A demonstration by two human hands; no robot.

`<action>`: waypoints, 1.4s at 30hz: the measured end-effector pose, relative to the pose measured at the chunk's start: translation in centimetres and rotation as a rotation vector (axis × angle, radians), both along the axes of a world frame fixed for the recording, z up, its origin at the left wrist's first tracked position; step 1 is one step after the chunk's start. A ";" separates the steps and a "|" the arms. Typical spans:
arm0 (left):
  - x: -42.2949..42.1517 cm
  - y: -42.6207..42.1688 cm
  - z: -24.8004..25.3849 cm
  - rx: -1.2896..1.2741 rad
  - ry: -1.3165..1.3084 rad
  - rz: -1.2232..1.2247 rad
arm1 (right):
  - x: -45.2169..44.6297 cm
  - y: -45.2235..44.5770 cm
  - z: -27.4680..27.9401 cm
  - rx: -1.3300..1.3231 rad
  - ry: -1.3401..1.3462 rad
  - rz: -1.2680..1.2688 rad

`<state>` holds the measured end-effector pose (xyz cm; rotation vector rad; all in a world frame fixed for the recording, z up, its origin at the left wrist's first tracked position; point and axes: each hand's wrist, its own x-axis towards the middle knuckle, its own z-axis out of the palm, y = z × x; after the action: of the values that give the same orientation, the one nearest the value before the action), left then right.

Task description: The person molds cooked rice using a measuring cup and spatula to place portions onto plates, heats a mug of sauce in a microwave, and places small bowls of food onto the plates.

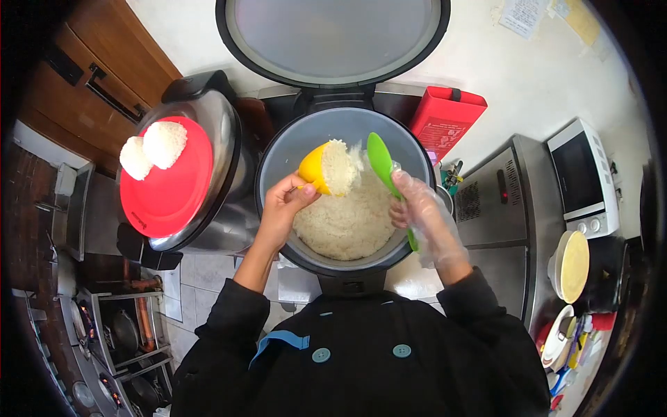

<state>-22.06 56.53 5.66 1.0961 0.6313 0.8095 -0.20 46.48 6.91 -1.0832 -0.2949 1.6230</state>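
My bare left hand (285, 205) grips a yellow cup (314, 169) filled with white rice, tilted with its mouth toward the right. In my right hand (420, 205), which wears a clear plastic glove, is a green spoon (379, 157), its bowl pointing up beside the cup. Both hands are over the open rice cooker (278, 149), whose grey pot contains cooked rice (344, 233). Steam or loose rice between cup and spoon is too blurred to tell. Left of the cooker, two rice mounds (165, 144) sit touching on a red plate (170, 201).
The red plate rests on a second, closed cooker (229, 226). The open cooker's lid (333, 35) stands raised behind the pot. To the right are a red packet (447, 121), a steel appliance (497, 201) and a white microwave (583, 177). Pans sit on a rack (132, 333) at lower left.
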 end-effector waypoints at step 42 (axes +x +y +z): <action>-14.2 0.2 19.1 0.945 0.391 0.568 | 0.8 4.3 -0.2 0.071 -1.819 0.817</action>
<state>-36.28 56.70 24.74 2.0084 0.9422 1.4770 0.63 50.75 6.73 -2.2720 -2.1242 0.6594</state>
